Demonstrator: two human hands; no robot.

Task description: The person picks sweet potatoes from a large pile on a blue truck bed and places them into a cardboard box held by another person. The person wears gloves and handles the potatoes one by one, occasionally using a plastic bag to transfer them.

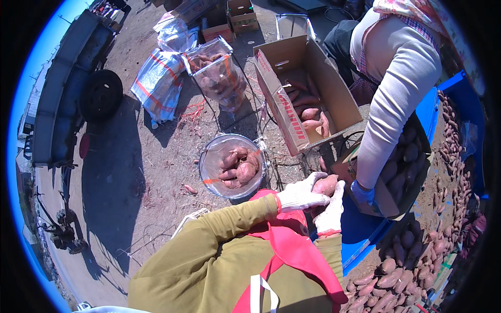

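My left hand and my right hand both wear white knit gloves. Between them they hold a reddish sweet potato, its upper side showing between the fingers. Part of what lies under my fingers is hidden. To the left of my hands stands a round container lined with clear plastic, with several sweet potatoes in the bottom. Just right of my hands, a cardboard box full of sweet potatoes rests beside a blue surface.
A co-worker's blue-gloved hand touches that full box. Beyond my hands is a larger open cardboard box with several sweet potatoes. A filled clear bag stands farther left, near a trailer. Many sweet potatoes lie heaped at right.
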